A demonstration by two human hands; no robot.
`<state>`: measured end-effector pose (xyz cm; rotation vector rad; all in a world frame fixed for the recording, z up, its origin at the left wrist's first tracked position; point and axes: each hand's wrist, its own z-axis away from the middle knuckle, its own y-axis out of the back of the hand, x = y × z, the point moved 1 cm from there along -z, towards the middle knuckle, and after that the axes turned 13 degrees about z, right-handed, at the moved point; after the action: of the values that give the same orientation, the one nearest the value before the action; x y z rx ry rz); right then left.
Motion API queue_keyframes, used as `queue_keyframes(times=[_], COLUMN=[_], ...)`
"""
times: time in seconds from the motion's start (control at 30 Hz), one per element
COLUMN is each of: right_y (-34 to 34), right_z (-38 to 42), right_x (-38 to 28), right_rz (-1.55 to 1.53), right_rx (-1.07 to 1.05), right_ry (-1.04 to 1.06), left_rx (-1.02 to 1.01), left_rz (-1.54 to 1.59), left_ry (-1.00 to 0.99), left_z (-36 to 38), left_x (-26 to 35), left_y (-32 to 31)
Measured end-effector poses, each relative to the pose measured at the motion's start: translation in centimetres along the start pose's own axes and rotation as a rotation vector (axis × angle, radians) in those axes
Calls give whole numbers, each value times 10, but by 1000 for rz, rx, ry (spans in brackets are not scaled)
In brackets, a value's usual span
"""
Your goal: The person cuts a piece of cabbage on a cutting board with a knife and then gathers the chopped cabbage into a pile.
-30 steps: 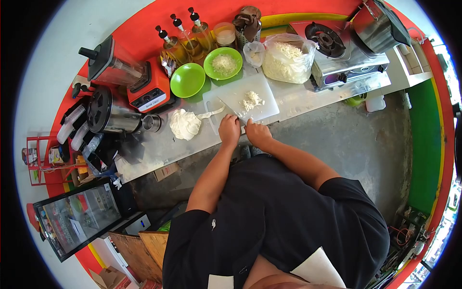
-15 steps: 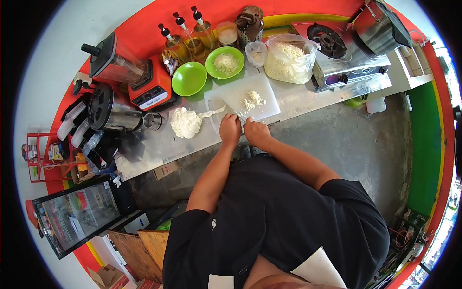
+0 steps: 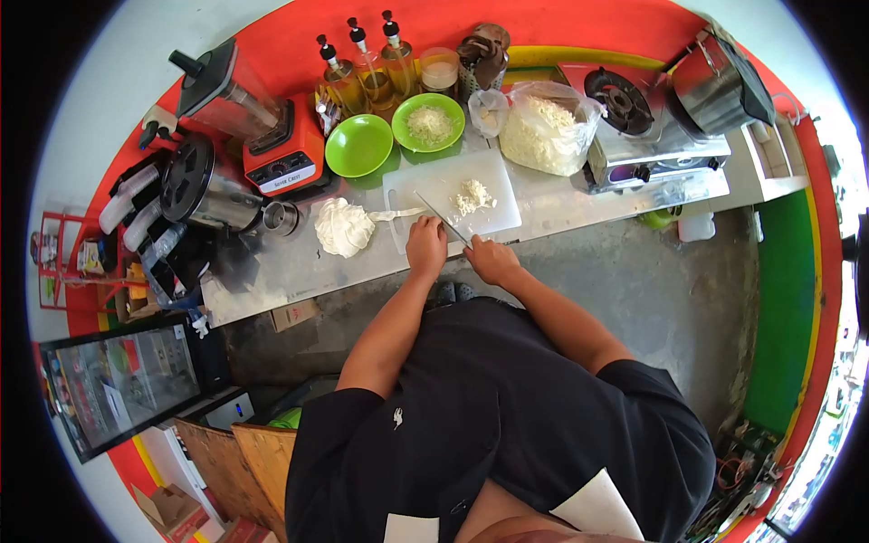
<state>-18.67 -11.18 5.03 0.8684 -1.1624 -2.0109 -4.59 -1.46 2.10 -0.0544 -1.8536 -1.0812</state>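
My right hand (image 3: 493, 261) is closed around the handle of a knife (image 3: 444, 218), whose blade slants up and left over the cutting board's near edge. My left hand (image 3: 426, 246) has its fingers curled together beside the blade; what they pinch, if anything, is hidden. Just above its fingertips ends a white strip (image 3: 398, 214) that trails from a pale, folded-looking mound (image 3: 344, 227) on the counter. Small chopped white pieces (image 3: 474, 196) lie in a pile on the white cutting board (image 3: 500, 176), to the right of the blade.
Behind the board stand an empty green bowl (image 3: 359, 147), a green bowl (image 3: 458, 127) with white shreds, and a clear bag (image 3: 554, 149) of white pieces. A red blender (image 3: 283, 167) and steel pot (image 3: 217, 201) stand left, a gas stove (image 3: 652, 154) right. Pump bottles (image 3: 371, 81) line the back.
The knife blade has swung from over the board's middle to a slant beside my left hand. My right hand has shifted slightly right and down. The whole view has tilted a little.
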Motion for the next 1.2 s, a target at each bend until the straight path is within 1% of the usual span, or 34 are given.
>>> queue_keyframes(times=[0.1, 0.17, 0.2, 0.27, 0.4, 0.47, 0.5, 0.57, 0.7, 0.77, 0.8, 0.87, 0.9, 1.03, 1.1, 1.2], right_y=[13, 19, 20, 20, 22, 23, 22, 21, 15, 17, 17, 19, 22, 33, 36, 36], right_z=[10, 7, 3, -7, -6, 3, 7, 15, 19, 20, 19, 15, 14, 11, 11, 14], right_x=[16, 27, 32, 41, 43, 40, 39, 37, 48, 54, 58, 70, 73, 83, 84, 78], right_rz=[66, 89, 103, 82, 40, -36, -35, -43, -57, 26, 21, 18, 15, 25, 25, -39], right_rx=[-41, -59, -58, 27, 77, 58, 58, -1, -8, -19, -21, -2, -2, 64, 140, 170], right_ry=[9, -44, -28, -97, -42, 100, 101, 155, 207, 179, 188, 104, 101, 5, -43, -18], left_rx=[22, 77, 96, 69, 43, 65, 66, 154, 200, 180, 183, 182, 178, 135, 130, 59], left_rz=[32, 36, 38, -34, -28, -40, -40, -82, -88, -98, -108, -68, -69, -61, -50, 47], left_ry=[27, -32, -23, -56, -56, -27, -27, 62, 107, 89, 94, 17, 16, -22, -47, -90], left_z=[0, -1, -2, -2, -2, -2, -3, -4, -3, 0, 1, 3, 3, 0, -1, -5], left_x=[-2, -4, -6, -10, -19, -24, -23, -24, -32, -39, -40, -40, -40, -38, -38, -36], left_y=[2, 2, 2, 3, 5, 4, 7, 16, 26, 25, 26, 24, 25, 22, 19, 13])
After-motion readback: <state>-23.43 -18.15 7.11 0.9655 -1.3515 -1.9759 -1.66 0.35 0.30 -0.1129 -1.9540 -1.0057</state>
